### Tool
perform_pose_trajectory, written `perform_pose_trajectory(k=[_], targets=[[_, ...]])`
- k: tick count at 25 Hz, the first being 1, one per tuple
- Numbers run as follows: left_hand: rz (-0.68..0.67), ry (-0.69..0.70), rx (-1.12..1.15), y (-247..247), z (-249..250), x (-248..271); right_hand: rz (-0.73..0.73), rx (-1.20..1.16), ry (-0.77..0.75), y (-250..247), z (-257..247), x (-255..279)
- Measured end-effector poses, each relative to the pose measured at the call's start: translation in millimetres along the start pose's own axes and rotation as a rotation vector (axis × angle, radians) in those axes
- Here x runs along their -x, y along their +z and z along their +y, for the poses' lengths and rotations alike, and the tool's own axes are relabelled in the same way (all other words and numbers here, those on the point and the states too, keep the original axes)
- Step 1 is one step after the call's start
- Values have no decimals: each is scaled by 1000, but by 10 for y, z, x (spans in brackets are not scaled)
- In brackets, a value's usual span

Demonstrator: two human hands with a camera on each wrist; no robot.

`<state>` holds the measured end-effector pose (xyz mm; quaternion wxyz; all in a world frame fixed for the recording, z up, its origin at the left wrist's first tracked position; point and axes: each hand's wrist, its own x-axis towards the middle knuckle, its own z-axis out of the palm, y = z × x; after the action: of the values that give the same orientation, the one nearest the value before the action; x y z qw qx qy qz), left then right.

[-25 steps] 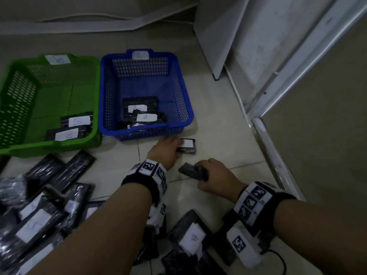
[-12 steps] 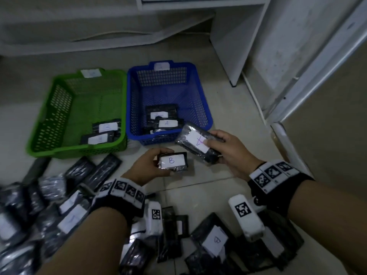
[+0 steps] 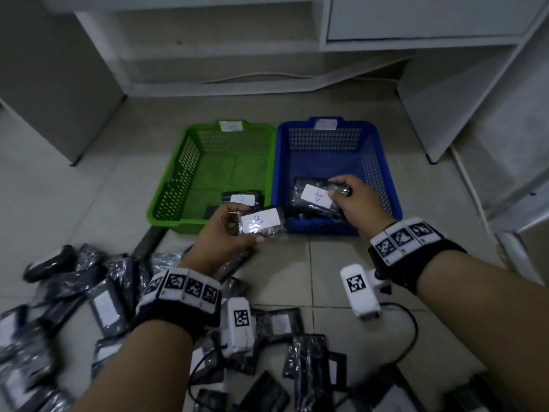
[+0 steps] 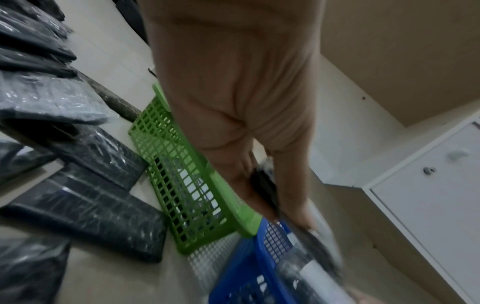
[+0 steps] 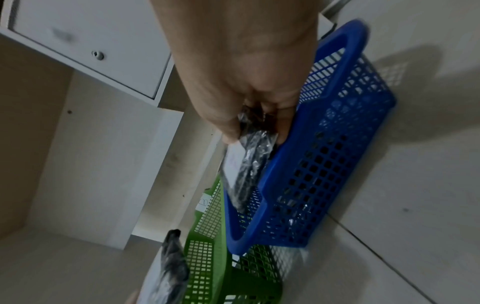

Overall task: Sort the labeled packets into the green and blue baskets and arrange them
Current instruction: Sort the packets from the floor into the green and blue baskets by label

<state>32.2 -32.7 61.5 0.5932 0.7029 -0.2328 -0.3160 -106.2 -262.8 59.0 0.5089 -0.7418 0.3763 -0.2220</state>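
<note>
Two baskets stand side by side on the tiled floor: a green basket (image 3: 172, 185) on the left and a blue basket (image 3: 383, 162) on the right. My left hand (image 3: 234, 230) holds a black packet labeled B (image 3: 260, 223) just above the green basket's near right corner. My right hand (image 3: 353, 200) pinches a black packet labeled A (image 3: 315, 197) over the near part of the blue basket. In the right wrist view the A packet (image 5: 246, 164) hangs inside the blue basket (image 5: 337, 164). Labeled packets (image 3: 242, 199) lie in the green basket; more lie under the A packet in the blue one.
A heap of several black labeled packets (image 3: 89, 292) covers the floor at near left and along the near edge. White cabinets (image 3: 416, 22) and shelf panels stand behind and to the right of the baskets. A black cable (image 3: 413, 328) trails on the floor at right.
Both hands lifted their packets from the floor and carried them forward: the left with the B packet to the green basket's near corner, the right with the A packet over the blue basket.
</note>
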Motion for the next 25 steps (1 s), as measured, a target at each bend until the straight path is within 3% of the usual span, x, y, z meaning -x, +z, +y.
perform_pose_trajectory(k=[4, 6, 10, 15, 17, 19, 21, 23, 25], targets=[[303, 88, -116, -172, -11, -200, -105, 284, 72, 253, 112, -328], [343, 106, -329, -289, -44, -397, -148, 393, 94, 300, 167, -356], [154, 44, -765, -433, -111, -762, -119, 726, 63, 337, 218, -256], [-19, -55, -1046, -393, -163, -975, -23, 628, -108, 375, 221, -102], [-18, -94, -1134, -375, -182, -967, 52, 534, -249, 423, 154, 57], [116, 28, -986, -357, -210, -881, 91, 428, -389, 511, 18, 274], [258, 277, -803, -315, -264, -656, 11, 364, -436, 636, -49, 518], [371, 468, -790, -272, -368, -330, -181, 312, -350, 749, 0, 776], [412, 512, -860, -253, -551, 36, -448, 392, -247, 839, 136, 1017]])
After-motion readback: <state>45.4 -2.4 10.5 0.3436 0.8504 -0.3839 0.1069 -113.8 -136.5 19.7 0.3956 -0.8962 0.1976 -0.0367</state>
